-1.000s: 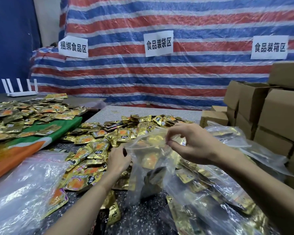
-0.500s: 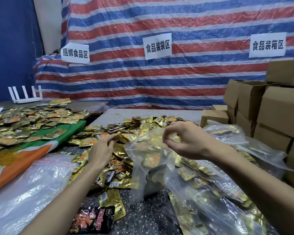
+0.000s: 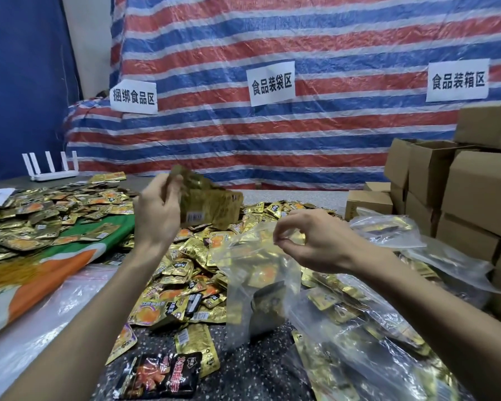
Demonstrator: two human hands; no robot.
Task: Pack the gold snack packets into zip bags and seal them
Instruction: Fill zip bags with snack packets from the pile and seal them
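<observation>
While my right hand (image 3: 315, 241) pinches the zip bag (image 3: 261, 273) mouth, left fingers (image 3: 172, 183) clamp apparently several gold packets (image 3: 211, 206) up-left of it.

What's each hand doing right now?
Left hand: closed on gold packets, lifted.
Right hand: pinching the zip bag rim.

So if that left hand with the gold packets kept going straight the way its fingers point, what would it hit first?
The left hand points up and away, gripping gold packets. Nothing shows in that line before the striped tarp at the back, though depth is hard to judge here.
</observation>
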